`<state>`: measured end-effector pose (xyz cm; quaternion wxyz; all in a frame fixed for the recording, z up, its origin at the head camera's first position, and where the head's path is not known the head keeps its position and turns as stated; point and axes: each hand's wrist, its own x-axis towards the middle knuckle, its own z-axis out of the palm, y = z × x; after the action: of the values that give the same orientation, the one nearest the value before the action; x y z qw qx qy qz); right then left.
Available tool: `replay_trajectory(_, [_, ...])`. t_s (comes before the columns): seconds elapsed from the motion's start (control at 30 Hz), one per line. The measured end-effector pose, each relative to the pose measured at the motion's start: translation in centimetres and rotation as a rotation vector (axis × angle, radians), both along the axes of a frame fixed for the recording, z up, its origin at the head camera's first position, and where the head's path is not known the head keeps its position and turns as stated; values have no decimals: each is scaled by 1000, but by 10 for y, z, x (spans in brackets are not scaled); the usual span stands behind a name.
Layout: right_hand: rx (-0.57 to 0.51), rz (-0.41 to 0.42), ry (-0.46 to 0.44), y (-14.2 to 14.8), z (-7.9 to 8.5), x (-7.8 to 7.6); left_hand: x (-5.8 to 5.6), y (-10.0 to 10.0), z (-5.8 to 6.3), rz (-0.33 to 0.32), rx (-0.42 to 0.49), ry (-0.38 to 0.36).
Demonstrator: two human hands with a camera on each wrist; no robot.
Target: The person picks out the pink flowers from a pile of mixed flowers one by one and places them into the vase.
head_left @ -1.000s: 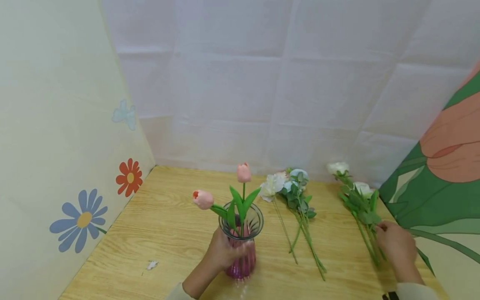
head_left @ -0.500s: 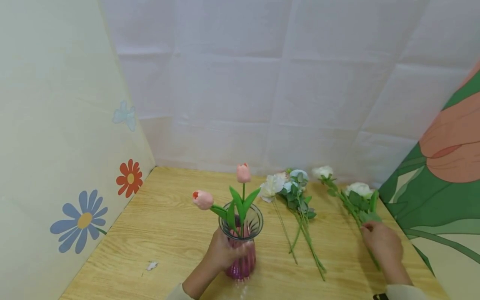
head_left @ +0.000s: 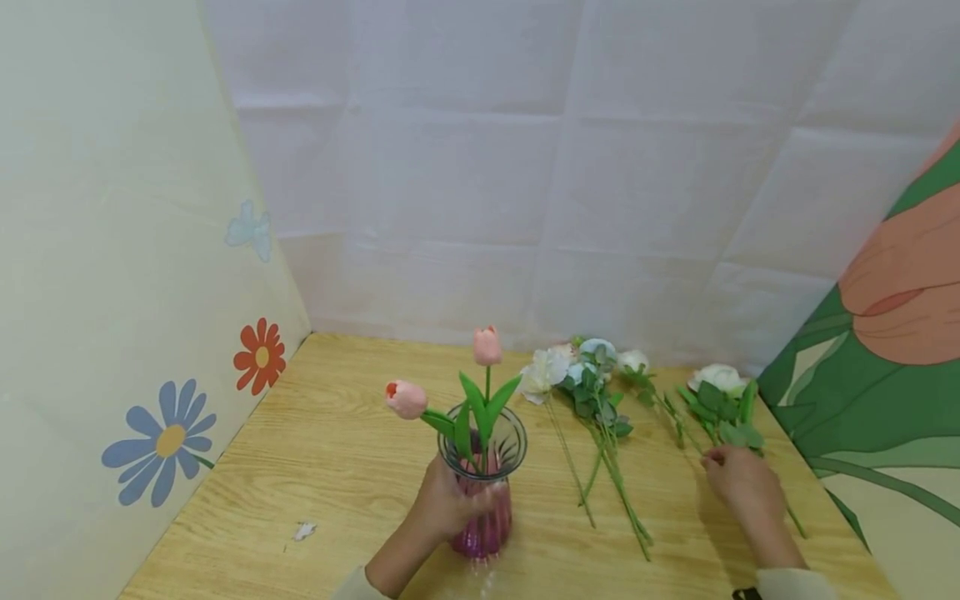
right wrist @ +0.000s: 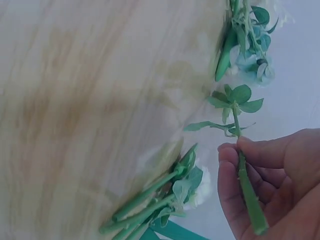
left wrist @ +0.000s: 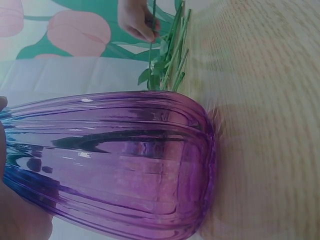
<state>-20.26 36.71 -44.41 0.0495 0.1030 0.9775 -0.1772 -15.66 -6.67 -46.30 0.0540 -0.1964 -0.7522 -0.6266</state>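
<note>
My left hand (head_left: 447, 502) grips a purple ribbed glass vase (left wrist: 140, 160) that stands on the table. Two pink tulips rise from it: one tulip (head_left: 487, 345) upright, the other tulip (head_left: 407, 399) leaning left over the rim. Between thumb and fingers, my right hand (head_left: 750, 492) pinches the green stem (right wrist: 248, 192) of a white flower (head_left: 633, 360), whose head points away toward the back. Close by that hand lies another white flower (head_left: 718, 380) with broad green leaves.
Right of the vase, a white bloom (head_left: 546, 375) and pale blue flowers (head_left: 597, 350) lie with long stems toward the front. A scrap of white paper (head_left: 304, 530) is at the left. A pale backdrop (head_left: 450, 208) and printed side panels enclose the table.
The right hand has moved left with the pinched white flower, drawing it away from the flowers at the right. The left hand stays on the vase.
</note>
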Motion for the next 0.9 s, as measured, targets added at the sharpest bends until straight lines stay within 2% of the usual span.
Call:
replay_trajectory(0.4, [7, 96, 29, -23, -10, -3, 0, 0, 3, -18, -1, 15])
replay_trajectory(0.6, [4, 104, 64, -36, -14, -2, 0, -1, 3, -35, 16, 8])
replay_trajectory(0.9, [-35, 111, -8, -48, -13, -4, 0, -1, 2, -43, 27, -7])
